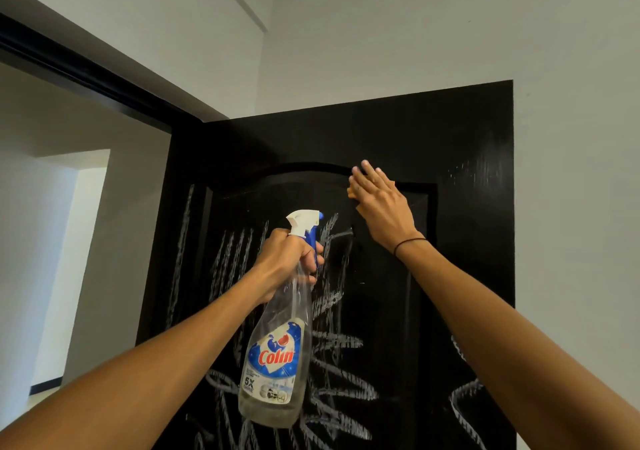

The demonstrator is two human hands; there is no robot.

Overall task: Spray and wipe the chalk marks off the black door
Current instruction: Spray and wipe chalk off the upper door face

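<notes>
A black door (pixel 460 130) stands open against the white wall, with white chalk marks (pixel 343 383) scribbled over its lower and left panel. My left hand (pixel 289 264) grips the neck of a clear spray bottle (pixel 277 363) with a white and blue trigger head, its nozzle facing the door. My right hand (pixel 379 205) presses flat, fingers straight, on an orange cloth (pixel 352 191) against the upper part of the panel. Most of the cloth is hidden under the hand. The door around that hand looks free of chalk.
A white wall (pixel 571 207) runs along the door's right edge. The black door frame (pixel 86 78) and an open doorway into another room lie to the left. White ceiling is overhead.
</notes>
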